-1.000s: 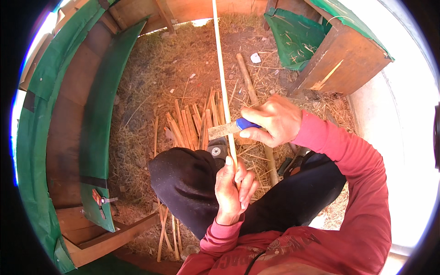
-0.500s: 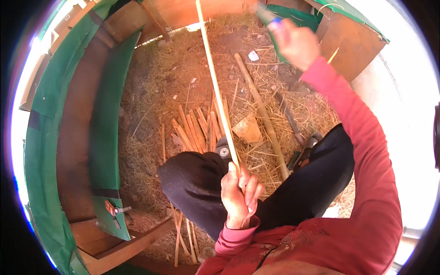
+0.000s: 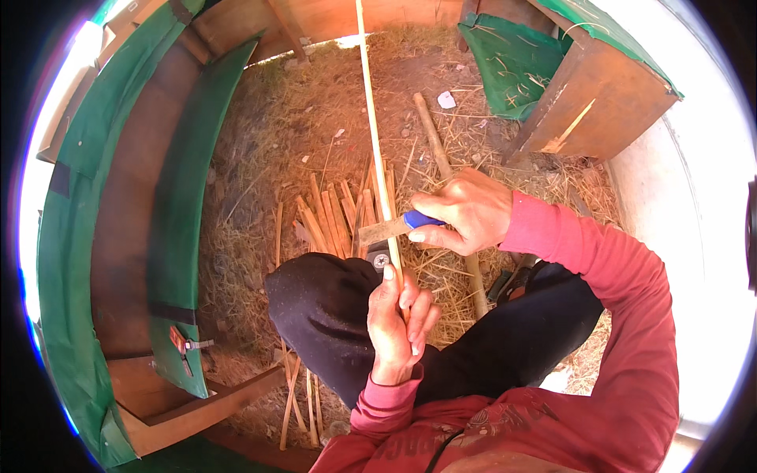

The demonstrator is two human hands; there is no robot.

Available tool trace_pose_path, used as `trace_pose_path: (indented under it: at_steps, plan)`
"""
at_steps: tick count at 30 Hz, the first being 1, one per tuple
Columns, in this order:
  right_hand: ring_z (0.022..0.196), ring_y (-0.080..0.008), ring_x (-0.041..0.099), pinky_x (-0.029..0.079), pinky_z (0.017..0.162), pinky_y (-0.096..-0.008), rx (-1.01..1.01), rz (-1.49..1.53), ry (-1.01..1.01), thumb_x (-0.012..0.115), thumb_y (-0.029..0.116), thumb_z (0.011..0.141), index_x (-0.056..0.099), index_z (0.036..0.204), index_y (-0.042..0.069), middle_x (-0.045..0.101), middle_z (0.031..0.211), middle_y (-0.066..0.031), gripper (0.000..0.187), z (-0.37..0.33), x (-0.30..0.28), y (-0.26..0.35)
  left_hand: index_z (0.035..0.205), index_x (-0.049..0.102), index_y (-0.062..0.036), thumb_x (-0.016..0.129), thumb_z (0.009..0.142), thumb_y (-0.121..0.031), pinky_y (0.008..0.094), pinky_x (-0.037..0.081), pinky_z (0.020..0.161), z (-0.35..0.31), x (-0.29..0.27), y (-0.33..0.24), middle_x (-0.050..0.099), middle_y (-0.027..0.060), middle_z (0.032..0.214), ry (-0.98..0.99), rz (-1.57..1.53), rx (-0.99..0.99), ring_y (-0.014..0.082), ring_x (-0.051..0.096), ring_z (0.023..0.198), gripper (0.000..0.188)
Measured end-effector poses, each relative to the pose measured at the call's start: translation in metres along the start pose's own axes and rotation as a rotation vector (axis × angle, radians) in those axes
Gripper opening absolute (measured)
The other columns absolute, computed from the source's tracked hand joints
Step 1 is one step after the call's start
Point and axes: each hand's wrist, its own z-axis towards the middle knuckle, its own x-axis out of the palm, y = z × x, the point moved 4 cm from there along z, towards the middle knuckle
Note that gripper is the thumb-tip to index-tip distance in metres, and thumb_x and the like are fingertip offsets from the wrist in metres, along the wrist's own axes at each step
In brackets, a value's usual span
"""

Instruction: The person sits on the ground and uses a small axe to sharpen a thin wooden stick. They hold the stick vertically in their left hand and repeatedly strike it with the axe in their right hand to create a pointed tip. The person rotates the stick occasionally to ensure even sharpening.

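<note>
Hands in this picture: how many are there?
2: the left hand grips the pale strip near its lower end; the right hand holds the blue-handled blade across it. No others show.

dark lettering (image 3: pixel 400 448) on the red shirt (image 3: pixel 603 410); round pale emblem (image 3: pixel 382 261) on the shoe (image 3: pixel 374 252).

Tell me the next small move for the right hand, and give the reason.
Probably slide the knife along the stick, away from the left hand. The right hand holds its blue handle, the blade appears to lie across the stick, and the left hand grips the near end, its thumb just below the blade.
</note>
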Motion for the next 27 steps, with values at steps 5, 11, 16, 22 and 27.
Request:
trace_pose_path:
  at_steps: [5,11,16,22,27]
  plan:
    - [0.042,-0.0359,0.052,0.039,0.042,-0.0449,-0.044,0.000,-0.056,0.059,0.040,0.089,0.059,0.087,0.006,0.048,0.046,-0.0149,0.034,-0.003,0.005,0.004,0.068,0.038,-0.0105,0.034,0.102,-0.040,0.0207,0.020,0.028,-0.001,-0.001,0.002,0.028,-0.0024,0.043,-0.011,0.008,0.008,0.0074,0.021,0.028,0.045]
    - [0.040,-0.0338,0.052,0.039,0.040,-0.0434,-0.031,0.004,-0.051,0.058,0.041,0.089,0.059,0.086,0.005,0.048,0.045,-0.0136,0.036,-0.004,0.009,0.004,0.067,0.037,-0.0113,0.034,0.102,-0.040,0.0205,0.018,0.027,-0.002,0.002,0.002,0.028,-0.0022,0.042,-0.048,0.054,0.029,0.0075,0.020,0.027,0.045]
    - [0.039,-0.0319,0.052,0.039,0.039,-0.0410,0.360,-0.231,-0.208,0.059,0.031,0.090,0.058,0.085,0.004,0.051,0.049,-0.0123,0.027,0.011,-0.005,-0.040,0.067,0.038,-0.0118,0.034,0.102,-0.039,0.0209,0.019,0.026,-0.005,0.005,0.011,0.028,-0.0017,0.040,-0.054,0.051,0.029,0.0079,0.020,0.025,0.045]
    - [0.035,-0.0237,0.049,0.036,0.034,-0.0372,0.108,-0.194,-0.441,0.053,0.038,0.095,0.051,0.074,0.006,0.045,0.044,-0.0096,0.038,-0.006,-0.039,-0.038,0.068,0.039,-0.0110,0.033,0.103,-0.037,0.0199,0.020,0.026,0.002,-0.001,0.007,0.028,-0.0023,0.041,-0.089,0.013,0.038,0.0078,0.020,0.025,0.044]
    - [0.046,-0.0316,0.055,0.039,0.041,-0.0412,-0.084,-0.032,-0.066,0.066,0.031,0.085,0.054,0.083,0.005,0.053,0.056,-0.0112,0.029,-0.001,-0.009,-0.004,0.068,0.038,-0.0097,0.036,0.102,-0.037,0.0205,0.020,0.028,-0.001,0.000,0.007,0.029,-0.0028,0.045,-0.027,0.035,0.033,0.0069,0.021,0.028,0.044]
